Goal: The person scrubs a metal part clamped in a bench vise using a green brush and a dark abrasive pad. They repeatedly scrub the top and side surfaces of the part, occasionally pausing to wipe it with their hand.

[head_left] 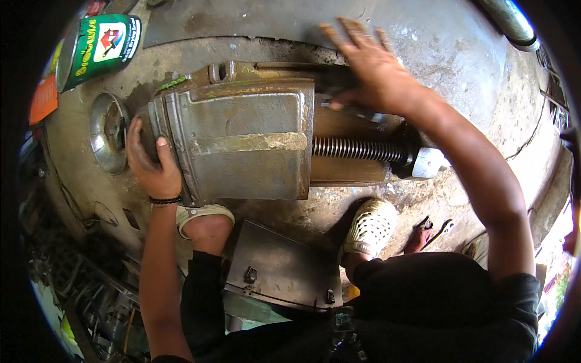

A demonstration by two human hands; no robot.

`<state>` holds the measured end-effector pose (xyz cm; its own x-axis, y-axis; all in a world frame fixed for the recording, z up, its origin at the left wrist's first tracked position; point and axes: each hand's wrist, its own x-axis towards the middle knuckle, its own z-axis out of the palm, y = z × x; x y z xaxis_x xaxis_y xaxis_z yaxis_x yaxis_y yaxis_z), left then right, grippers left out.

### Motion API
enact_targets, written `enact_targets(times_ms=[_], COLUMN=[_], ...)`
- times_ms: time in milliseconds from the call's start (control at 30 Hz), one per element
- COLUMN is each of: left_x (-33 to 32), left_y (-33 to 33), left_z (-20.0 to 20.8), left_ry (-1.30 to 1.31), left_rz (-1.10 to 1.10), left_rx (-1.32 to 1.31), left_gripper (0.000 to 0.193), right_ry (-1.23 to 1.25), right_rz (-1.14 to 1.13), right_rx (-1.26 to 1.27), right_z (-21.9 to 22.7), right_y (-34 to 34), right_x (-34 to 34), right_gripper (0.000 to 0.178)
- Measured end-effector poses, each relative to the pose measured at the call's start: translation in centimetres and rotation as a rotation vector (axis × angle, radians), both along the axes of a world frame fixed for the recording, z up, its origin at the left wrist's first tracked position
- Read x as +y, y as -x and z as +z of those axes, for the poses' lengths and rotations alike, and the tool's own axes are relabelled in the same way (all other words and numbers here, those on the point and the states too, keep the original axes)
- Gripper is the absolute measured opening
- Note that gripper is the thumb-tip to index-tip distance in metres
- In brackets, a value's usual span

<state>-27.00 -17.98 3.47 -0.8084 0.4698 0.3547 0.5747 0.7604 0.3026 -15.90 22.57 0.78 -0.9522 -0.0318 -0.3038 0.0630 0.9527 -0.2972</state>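
Observation:
A large worn metal vise [242, 121] lies on its side in front of me, with a flat grey plate face and a threaded screw [357, 149] running out to the right. At its left end rests my left hand [154, 163], fingers stretched along the edge and thumb apart. My right hand [381, 75] is slightly blurred over the far right part of the vise, its fingers spread wide. Under the right palm a small dark metal piece [363, 114] shows in part; I cannot make out its kind. Whether that palm touches it is unclear.
Left of the vise stand a shallow metal bowl [109, 142] and a green can [106, 51]. A metal box [284, 266] sits between my feet. Pliers with red handles [419, 236] lie right of my shoe [372, 227]. A metal sheet [260, 21] covers the far floor.

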Motion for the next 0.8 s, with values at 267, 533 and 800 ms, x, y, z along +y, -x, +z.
enact_targets(times_ms=[267, 533, 800], left_x=[0.1, -0.2, -0.1], left_y=[-0.1, -0.1, 0.0], left_z=[0.0, -0.3, 0.3], left_ry=[-0.048, -0.096, 0.044], left_rz=[0.045, 0.037, 0.004], left_rx=[-0.045, -0.046, -0.009], left_gripper=[0.047, 0.047, 0.046], right_ry=[-0.086, -0.03, 0.029], right_rz=[-0.025, -0.056, -0.046], right_rx=[-0.087, -0.041, -0.094], right_z=[0.0, -0.6, -0.2], right_y=[-1.0, -1.6, 0.0], right_x=[1.2, 1.6, 0.4], right_gripper=[0.134, 0.134, 0.131])
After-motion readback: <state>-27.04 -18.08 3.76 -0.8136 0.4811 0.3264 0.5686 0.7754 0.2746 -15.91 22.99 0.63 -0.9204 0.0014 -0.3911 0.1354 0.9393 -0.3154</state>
